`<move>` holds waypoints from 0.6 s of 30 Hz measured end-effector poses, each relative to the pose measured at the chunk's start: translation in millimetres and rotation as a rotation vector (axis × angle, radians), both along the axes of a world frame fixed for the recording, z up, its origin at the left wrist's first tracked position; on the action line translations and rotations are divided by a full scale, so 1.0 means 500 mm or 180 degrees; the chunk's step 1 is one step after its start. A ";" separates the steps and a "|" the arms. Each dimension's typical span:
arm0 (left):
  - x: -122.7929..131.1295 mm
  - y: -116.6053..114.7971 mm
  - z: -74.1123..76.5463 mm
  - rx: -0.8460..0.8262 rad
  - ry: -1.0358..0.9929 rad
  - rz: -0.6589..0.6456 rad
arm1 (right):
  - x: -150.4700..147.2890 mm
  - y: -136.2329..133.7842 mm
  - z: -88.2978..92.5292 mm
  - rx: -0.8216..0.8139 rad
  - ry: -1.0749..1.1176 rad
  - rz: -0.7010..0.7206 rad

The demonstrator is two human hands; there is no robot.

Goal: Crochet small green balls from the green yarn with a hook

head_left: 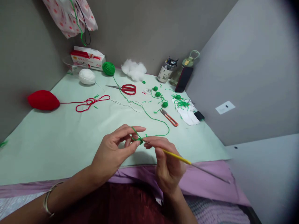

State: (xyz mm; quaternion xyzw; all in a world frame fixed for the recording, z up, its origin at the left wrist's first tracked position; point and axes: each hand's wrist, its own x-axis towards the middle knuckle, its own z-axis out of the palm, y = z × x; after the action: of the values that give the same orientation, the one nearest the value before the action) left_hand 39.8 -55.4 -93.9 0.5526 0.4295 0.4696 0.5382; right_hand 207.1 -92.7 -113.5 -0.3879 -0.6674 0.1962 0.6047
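My left hand (pixel 116 144) pinches a small piece of green crochet (pixel 141 140) between thumb and fingers, with green yarn running over its raised index finger. In my right hand (pixel 169 161) is a crochet hook (pixel 178 156) with a yellow grip, its tip at the crochet piece and its thin metal end pointing down to the right. Whether the hook's tip sits inside a stitch is too small to tell. From the piece, a green strand (pixel 154 118) loops across the table back to a green yarn ball (pixel 108 68).
Beyond my hands lie red-handled scissors (pixel 128 89), thread snips (pixel 169 117) and small green crocheted balls (pixel 165 104). A red yarn ball (pixel 43 100) and a white yarn ball (pixel 87 77) are at left. White stuffing (pixel 134 70), a pen cup (pixel 165 72) and a phone (pixel 184 79) stand farther back.
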 end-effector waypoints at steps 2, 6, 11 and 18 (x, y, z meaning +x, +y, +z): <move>0.007 -0.005 -0.001 0.0333 0.0095 0.0157 | -0.001 -0.002 -0.004 0.0188 -0.0342 -0.0117; 0.013 -0.006 -0.004 -0.0386 -0.0471 -0.0033 | -0.005 -0.004 -0.026 0.0520 -0.1147 -0.0727; 0.002 0.008 0.000 -0.1742 -0.1435 -0.0576 | -0.010 0.000 -0.035 0.0379 -0.0455 -0.0642; -0.003 0.007 -0.004 -0.1151 -0.1111 -0.0485 | -0.019 0.017 -0.001 -0.0510 0.1145 0.0108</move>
State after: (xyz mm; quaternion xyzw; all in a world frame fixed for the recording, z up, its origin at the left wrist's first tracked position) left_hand 38.3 -51.9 -95.7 0.3888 0.3642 0.4316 0.7280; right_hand 197.5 -84.1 -113.9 -0.3822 -0.5372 0.3251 0.6780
